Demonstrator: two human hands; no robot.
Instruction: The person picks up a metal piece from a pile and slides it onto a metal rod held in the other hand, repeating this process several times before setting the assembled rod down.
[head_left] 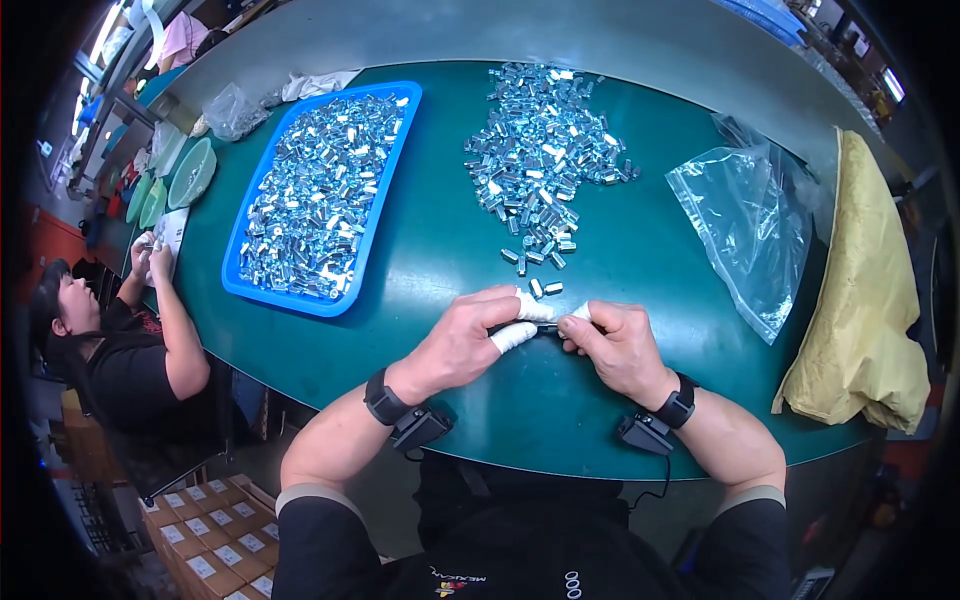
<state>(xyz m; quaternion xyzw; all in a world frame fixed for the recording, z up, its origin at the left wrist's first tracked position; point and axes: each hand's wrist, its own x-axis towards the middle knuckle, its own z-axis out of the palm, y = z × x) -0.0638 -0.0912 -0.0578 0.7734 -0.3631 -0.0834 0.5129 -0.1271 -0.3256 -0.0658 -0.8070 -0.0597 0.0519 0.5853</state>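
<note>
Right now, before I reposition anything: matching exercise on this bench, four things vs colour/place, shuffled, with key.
Things
1. small dark piece
2. tray
3. plastic bag
4. loose metal heap

Colour or place
A. silvery, spread directly on the green table
B. between the left hand and the right hand, at their fingertips
C. transparent, lying at the right, next to a yellow sack
D. blue, at the left

Pairs
1-B, 2-D, 3-C, 4-A
</note>
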